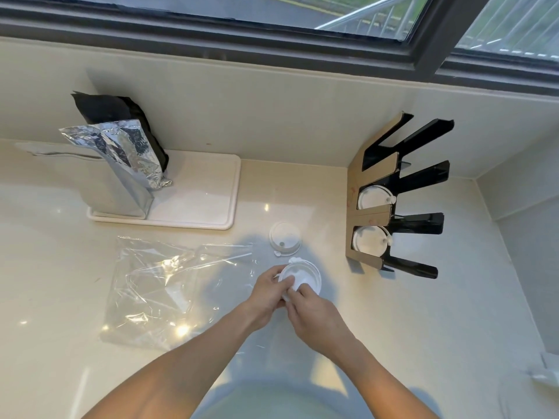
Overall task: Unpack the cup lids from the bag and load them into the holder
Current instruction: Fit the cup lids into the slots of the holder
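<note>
Gripping white lid (305,275) with both hands: left hand (269,293), right hand (314,316); holder (372,207) nearby.

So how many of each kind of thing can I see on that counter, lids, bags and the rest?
White cup lids: at least 4, one loose, one or more in the hands, two slots of the holder showing lids
Clear plastic bag: 1
Foil bags: 2, silver, black
White tray: 1
Lid holder: 1
Total: at least 9

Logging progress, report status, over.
Both hands, left hand and right hand, gripping lid stack. Holder shows two slots loaded. One loose lid on counter. Path clear.
</note>
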